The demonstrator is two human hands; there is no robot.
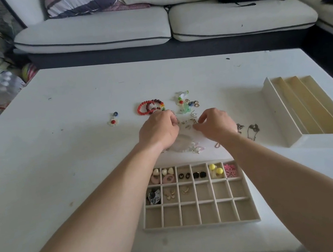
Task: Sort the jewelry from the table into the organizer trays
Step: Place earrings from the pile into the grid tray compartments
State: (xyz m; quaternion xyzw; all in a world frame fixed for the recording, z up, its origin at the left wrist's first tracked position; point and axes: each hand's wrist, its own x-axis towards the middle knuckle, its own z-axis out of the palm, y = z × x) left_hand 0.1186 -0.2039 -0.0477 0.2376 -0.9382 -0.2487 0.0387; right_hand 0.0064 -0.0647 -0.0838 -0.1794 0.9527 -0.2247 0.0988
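One earring (195, 122) was pinched by right hand (216, 124) fingers (202, 119); left hand (158, 131) fingers (174, 122) were curled, hold unclear; organizer tray (202, 226) was set at their six o'clock.

two hands (158, 131) (216, 126), two trays (202, 225) (282, 113), two bead bracelets (140, 110) (155, 102), one sofa (94, 32).

Table (78, 137): white; I see everything below lying on it.
Left hand (158, 130): fingers curled into the loose earrings (188, 122); I cannot tell if it pinches one.
Right hand (214, 124): thumb and forefinger close together at the same pile; grip unclear to me.
Bead bracelets (150, 106): red, just beyond the left hand.
Flower charm (113, 120): apart, further left.
Chains (252, 130): beside the right wrist.
Grid tray (202, 224): near edge; far row holds pieces.
Slotted tray (280, 115): far right, long channels.
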